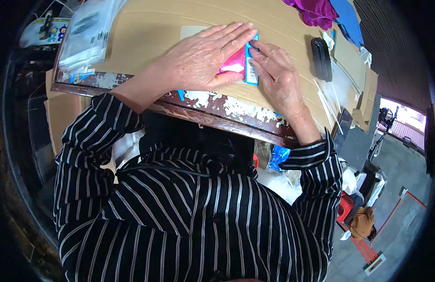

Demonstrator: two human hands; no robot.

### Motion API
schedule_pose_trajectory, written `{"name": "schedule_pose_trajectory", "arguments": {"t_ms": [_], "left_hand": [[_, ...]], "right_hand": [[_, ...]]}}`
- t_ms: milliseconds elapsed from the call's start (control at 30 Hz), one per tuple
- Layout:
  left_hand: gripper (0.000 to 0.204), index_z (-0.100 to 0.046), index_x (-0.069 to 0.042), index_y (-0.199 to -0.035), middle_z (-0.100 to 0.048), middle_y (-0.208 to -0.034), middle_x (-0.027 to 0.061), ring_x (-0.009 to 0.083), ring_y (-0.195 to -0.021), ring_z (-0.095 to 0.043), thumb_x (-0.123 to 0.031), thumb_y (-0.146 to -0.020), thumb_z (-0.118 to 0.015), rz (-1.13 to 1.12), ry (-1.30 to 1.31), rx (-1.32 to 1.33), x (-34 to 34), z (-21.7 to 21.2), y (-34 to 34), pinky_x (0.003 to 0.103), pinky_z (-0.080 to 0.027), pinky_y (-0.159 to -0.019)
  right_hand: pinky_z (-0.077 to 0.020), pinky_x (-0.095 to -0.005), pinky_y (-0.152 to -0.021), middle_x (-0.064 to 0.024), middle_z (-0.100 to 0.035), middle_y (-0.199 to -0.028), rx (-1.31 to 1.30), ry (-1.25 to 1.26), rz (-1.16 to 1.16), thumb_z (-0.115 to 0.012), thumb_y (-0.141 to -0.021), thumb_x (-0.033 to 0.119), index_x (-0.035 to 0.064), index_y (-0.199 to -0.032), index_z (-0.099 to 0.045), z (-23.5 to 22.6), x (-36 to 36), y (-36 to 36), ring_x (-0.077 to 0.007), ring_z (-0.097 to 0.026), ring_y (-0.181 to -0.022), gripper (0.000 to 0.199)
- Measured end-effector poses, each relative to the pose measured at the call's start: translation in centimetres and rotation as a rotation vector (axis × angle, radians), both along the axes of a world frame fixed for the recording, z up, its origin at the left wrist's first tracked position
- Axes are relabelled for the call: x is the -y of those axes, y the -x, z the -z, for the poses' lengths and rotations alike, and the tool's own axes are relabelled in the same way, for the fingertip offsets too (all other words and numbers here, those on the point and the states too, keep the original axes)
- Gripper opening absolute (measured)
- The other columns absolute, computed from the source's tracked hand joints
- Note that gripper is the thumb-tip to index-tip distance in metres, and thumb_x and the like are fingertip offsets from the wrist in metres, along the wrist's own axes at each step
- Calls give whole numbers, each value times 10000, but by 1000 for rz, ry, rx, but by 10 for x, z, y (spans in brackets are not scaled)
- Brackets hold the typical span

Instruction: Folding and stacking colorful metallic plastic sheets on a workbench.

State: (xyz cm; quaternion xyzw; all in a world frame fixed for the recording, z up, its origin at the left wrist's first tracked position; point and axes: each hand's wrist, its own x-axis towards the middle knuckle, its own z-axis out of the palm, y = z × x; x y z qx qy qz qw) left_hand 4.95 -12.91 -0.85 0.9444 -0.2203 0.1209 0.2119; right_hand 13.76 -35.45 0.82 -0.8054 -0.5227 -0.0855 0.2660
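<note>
My left hand lies flat with its fingers stretched out across a shiny pink piece, partly hidden under the palm. Along the right side of that pink piece runs a narrow blue card with a white printed panel. My right hand comes at the card from the right, its bent fingers close together and pressed to the card's edge. The left fingertips reach the card's far end. From under my left hand shows the corner of a pale flat sheet.
Brown cardboard covers the worn table. Clear plastic bags lie at the left. To the right are a black case, thin white strips and purple shiny fabric. The table's chipped front edge lies below my wrists.
</note>
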Motion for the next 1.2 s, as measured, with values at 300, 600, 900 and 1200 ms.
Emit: {"name": "schedule_pose_trajectory", "arguments": {"t_ms": [300,600,900,1200], "left_hand": [[851,-245,-26,-1619,-279,-1664,209,332,-1553,-264,-471,-990,-605,10,-32,-39,-3,-3,2,467,-202,-1284],[758,-302,-33,-1604,-300,-1665,193,307,-1567,-239,-497,-1040,-506,-236,-142,-70,-53,-8,33,508,-143,-1286],[658,-260,-149,-1641,-295,-1692,34,243,-1573,-231,-425,-1076,-455,-163,-146,-89,-18,-3,25,504,-120,-1294],[718,-237,-153,-1648,-247,-1708,55,244,-1577,-219,-481,-1054,-472,-139,-207,-94,-19,-1,18,518,-132,-1291]], "right_hand": [[-386,-475,-1090,-56,-622,-1356,128,243,-31,-763,-887,221,43,-1207,-714,-18,-1,5,-244,-544,-1278,369],[-388,-507,-1096,-75,-619,-1369,150,307,-45,-759,-884,201,37,-1221,-701,-26,0,5,-272,-563,-1258,379],[-386,-480,-1099,-79,-616,-1383,77,318,-57,-750,-896,185,39,-1201,-719,-37,-5,6,-282,-565,-1259,340],[-390,-479,-1046,-60,-608,-1387,91,300,-17,-758,-882,235,65,-1189,-720,-29,1,6,-297,-547,-1254,354]]}}
